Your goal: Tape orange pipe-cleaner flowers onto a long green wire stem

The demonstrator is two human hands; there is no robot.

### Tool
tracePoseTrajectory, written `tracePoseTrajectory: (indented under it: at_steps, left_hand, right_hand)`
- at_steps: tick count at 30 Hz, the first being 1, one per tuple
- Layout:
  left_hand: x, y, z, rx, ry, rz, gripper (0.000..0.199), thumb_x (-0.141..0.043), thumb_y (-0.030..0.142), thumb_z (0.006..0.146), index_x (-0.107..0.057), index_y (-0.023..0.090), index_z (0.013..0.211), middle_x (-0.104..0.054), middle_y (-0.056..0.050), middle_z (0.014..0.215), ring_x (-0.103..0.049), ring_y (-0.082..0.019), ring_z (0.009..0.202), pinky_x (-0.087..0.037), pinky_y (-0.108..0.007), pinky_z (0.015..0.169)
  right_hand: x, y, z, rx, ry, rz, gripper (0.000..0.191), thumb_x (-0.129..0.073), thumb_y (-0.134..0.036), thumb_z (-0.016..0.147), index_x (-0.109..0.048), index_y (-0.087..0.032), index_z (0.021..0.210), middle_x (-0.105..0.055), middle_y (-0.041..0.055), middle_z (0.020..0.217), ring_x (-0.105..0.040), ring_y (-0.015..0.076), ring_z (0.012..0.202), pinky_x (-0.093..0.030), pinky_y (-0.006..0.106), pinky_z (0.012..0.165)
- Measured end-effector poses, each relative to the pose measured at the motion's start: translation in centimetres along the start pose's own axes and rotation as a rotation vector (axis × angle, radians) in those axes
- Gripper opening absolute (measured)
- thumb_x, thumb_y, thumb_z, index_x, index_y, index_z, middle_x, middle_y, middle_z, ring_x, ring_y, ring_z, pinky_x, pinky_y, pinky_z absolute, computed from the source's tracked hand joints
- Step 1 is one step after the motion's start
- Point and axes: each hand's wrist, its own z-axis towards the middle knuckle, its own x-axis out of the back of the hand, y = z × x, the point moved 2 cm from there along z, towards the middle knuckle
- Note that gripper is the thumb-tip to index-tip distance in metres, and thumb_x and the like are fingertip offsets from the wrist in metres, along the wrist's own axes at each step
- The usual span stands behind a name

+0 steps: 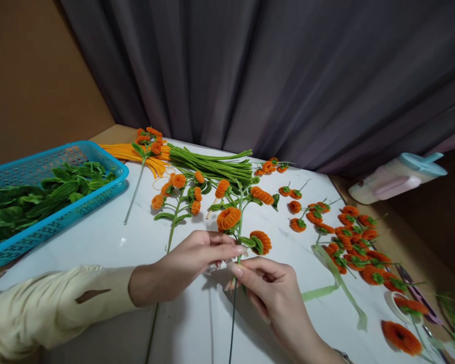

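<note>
Upright in front of me is a stem carrying orange fuzzy flowers and small green leaves. My left hand pinches it just below the lowest flower and leaf. Directly under that, my right hand closes its thumb and fingers on the same stem. Behind my left hand lies a finished-looking spray with several small orange blooms and green leaves. A pale green strip of tape lies on the white tabletop to the right of my right hand.
At left stands a blue basket of green leaves. Orange and green fuzzy stems lie at the back. Many orange flowers, a tape roll and a purple-handled tool are at right, near a lidded cup.
</note>
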Motion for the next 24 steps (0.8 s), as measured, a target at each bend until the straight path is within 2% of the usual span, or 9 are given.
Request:
tracePoseTrajectory:
  at_steps: [5,10,12,16,20,24]
  left_hand:
    - [-0.1,-0.3,0.4,-0.061,-0.047,-0.052,0.02,-0.073,0.031,0.071,-0.061,0.015,0.067,-0.055,0.002,0.063,-0.051,-0.01,0.061,-0.041,-0.022,0.059]
    - [-0.4,-0.1,0.3,-0.225,-0.1,0.018,0.023,-0.073,0.033,0.071,-0.062,0.015,0.08,-0.057,-0.002,0.071,-0.054,-0.014,0.067,-0.045,-0.025,0.061]
    - [-0.5,-0.3,0.4,-0.227,-0.168,0.013,0.025,-0.071,0.036,0.072,-0.063,0.015,0.084,-0.058,-0.002,0.071,-0.054,-0.014,0.067,-0.046,-0.026,0.06]
    - [-0.6,-1.1,0.9,-0.144,-0.243,-0.108,0.027,-0.07,0.039,0.072,-0.059,0.015,0.07,-0.05,0.001,0.063,-0.048,-0.01,0.059,-0.044,-0.022,0.053]
    - [-0.3,-1.9,1.4,-0.15,-0.271,-0.147,0.028,-0.071,0.039,0.071,-0.059,0.015,0.071,-0.051,0.0,0.066,-0.05,-0.011,0.059,-0.044,-0.023,0.052]
    - [0.1,-1.9,1.2,-0.139,-0.205,-0.169,0.022,-0.068,0.036,0.076,-0.062,0.016,0.072,-0.053,-0.002,0.068,-0.05,-0.012,0.059,-0.043,-0.024,0.051]
  right_hand:
    - [0.0,0.1,0.3,-0.01,-0.052,0.06,0.027,-0.074,-0.038,0.069,-0.071,-0.012,0.064,-0.041,-0.0062,0.033,-0.023,0.0011,0.03,-0.011,0.019,0.034]
    - [0.1,0.3,0.9,-0.041,-0.148,0.135,0.022,-0.076,-0.032,0.068,-0.071,-0.011,0.063,-0.059,0.0016,0.042,-0.022,-0.0004,0.027,-0.008,0.02,0.033]
    - [0.2,0.5,1.1,-0.054,-0.183,0.174,0.02,-0.076,-0.029,0.067,-0.07,-0.011,0.06,-0.06,0.0029,0.042,-0.021,-0.0009,0.027,-0.007,0.019,0.033]
    - [0.3,1.0,1.5,-0.071,-0.239,0.244,0.019,-0.076,-0.028,0.065,-0.069,-0.012,0.058,-0.061,0.0031,0.041,-0.02,-0.0021,0.025,-0.01,0.017,0.033]
    - [0.4,1.3,1.7,-0.072,-0.24,0.278,0.019,-0.077,-0.027,0.064,-0.068,-0.012,0.056,-0.05,-0.0041,0.032,-0.019,-0.0015,0.025,-0.019,0.017,0.035]
    - [0.2,0.9,1.3,-0.068,-0.211,0.321,0.017,-0.076,-0.025,0.066,-0.069,-0.014,0.056,-0.035,-0.0108,0.027,-0.02,-0.0007,0.025,-0.03,0.018,0.04]
